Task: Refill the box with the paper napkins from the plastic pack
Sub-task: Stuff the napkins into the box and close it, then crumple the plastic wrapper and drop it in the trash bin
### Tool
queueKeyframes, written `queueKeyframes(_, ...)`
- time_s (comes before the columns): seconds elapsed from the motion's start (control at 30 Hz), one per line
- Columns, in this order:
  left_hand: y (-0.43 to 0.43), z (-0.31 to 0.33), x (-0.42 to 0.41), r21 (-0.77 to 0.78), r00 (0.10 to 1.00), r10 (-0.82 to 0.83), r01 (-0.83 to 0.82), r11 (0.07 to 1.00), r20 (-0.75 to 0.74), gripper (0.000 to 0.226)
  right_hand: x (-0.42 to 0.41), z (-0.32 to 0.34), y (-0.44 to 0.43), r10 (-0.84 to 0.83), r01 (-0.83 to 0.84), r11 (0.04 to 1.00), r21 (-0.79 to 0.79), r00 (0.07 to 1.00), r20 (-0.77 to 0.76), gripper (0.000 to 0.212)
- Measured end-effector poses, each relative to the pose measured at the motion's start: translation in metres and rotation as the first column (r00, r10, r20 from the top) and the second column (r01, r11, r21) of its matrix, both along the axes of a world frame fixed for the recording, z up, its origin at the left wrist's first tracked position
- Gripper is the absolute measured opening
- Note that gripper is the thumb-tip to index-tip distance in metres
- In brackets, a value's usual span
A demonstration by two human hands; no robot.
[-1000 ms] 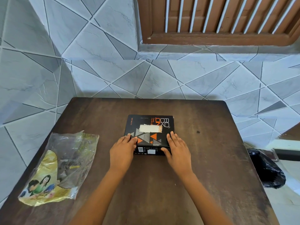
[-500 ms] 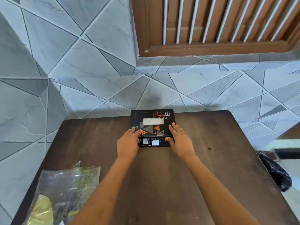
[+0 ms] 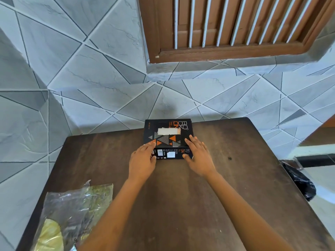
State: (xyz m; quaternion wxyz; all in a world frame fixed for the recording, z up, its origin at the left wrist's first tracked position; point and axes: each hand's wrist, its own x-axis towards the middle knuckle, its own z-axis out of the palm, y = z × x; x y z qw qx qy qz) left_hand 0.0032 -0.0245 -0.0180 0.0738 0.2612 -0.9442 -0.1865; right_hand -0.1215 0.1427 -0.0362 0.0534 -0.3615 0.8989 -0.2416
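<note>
A black napkin box (image 3: 167,126) with orange and grey triangles lies flat at the far edge of the dark wooden table (image 3: 181,205), close to the tiled wall. A white napkin (image 3: 168,131) shows in the slot on its top. My left hand (image 3: 143,160) rests on the box's near left corner, fingers on top and thumb on the front face. My right hand (image 3: 199,158) holds the near right corner the same way, fingers spread. The crumpled plastic pack (image 3: 72,211), clear with yellow print, lies flat at the table's near left.
The tiled wall (image 3: 90,78) runs right behind the table, with a wooden barred window (image 3: 235,28) above. A black plastic bag (image 3: 299,180) sits on the floor off the table's right edge.
Both hands have slid the box away from me, from the table's middle to its far edge by the wall. The plastic pack has stayed where it was at the near left.
</note>
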Motion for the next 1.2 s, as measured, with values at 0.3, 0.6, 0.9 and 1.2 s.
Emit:
queueKeyframes(0.3, 0.066, -0.003, 0.105, 0.205, 0.964, 0.196, -0.158, 0.966, -0.181, 0.041, 0.105, 0.001, 0.046, 0.064, 0.021, 0.922, -0.386, 0.977, 0.206, 0.035)
queueKeyframes(0.6, 0.073, 0.010, 0.271, 0.248, 0.789, 0.603, -0.564, 0.787, -0.120, 0.032, 0.213, -0.016, 0.001, 0.398, -0.281, 0.897, -0.341, 0.848, 0.349, 0.037)
queueKeyframes(0.9, 0.007, -0.015, 0.350, 0.413, 0.719, 0.669, -0.676, 0.610, 0.189, 0.096, 0.269, -0.024, -0.070, 0.366, -0.298, 0.931, -0.212, 0.748, 0.554, 0.066)
queueKeyframes(1.2, -0.037, -0.037, 0.342, 0.666, 0.858, 0.486, -0.460, 0.587, 0.164, 0.088, 0.299, -0.045, -0.111, 0.159, -0.152, 0.986, -0.068, 0.735, 0.659, 0.067)
